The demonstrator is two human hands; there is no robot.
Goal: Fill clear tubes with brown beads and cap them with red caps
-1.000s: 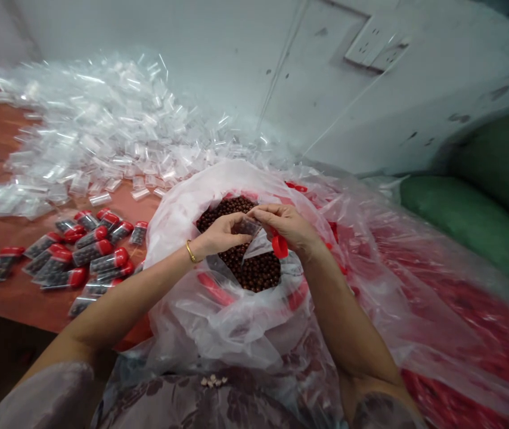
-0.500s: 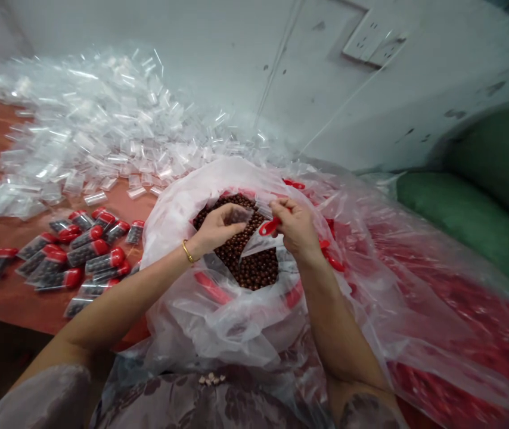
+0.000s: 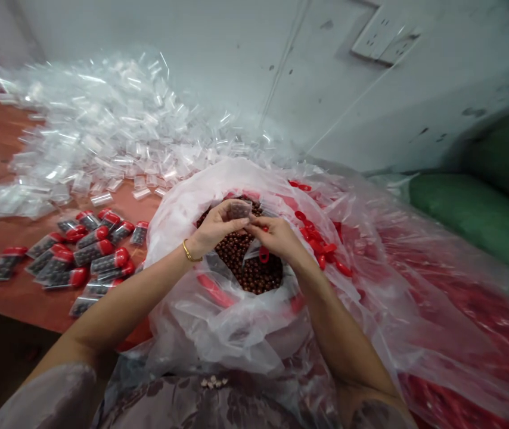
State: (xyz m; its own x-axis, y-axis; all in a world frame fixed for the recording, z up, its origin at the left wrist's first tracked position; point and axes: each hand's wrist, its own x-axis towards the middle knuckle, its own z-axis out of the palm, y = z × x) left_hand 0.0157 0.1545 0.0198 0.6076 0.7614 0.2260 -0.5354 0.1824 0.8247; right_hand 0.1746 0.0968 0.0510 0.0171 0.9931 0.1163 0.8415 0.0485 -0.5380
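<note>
My left hand (image 3: 219,227), with a gold bracelet at its wrist, is closed on a small clear plastic tube (image 3: 241,208); dark contents show faintly through its wall. My right hand (image 3: 276,236) meets it from the right, fingers pinched round a red cap (image 3: 264,254) whose looped end hangs below them. Where cap and tube meet, fingers cover the view, so I cannot tell how they fit. Both hands are above a mass of round dark-brown beads (image 3: 258,277) inside an opened white plastic bag (image 3: 178,208).
Filled tubes with red caps (image 3: 98,253) lie on the red-brown tabletop (image 3: 17,298) at left. Behind them spreads a heap of clear tubes (image 3: 102,131). Loose red caps (image 3: 321,244) rest right of the beads, beside a large clear bag of red pieces (image 3: 451,292). A wall (image 3: 236,77) stands behind.
My right hand has moved left and turned, bringing the red cap to the tube in my left hand. Both hands now touch or nearly touch. The view has shifted slightly.
</note>
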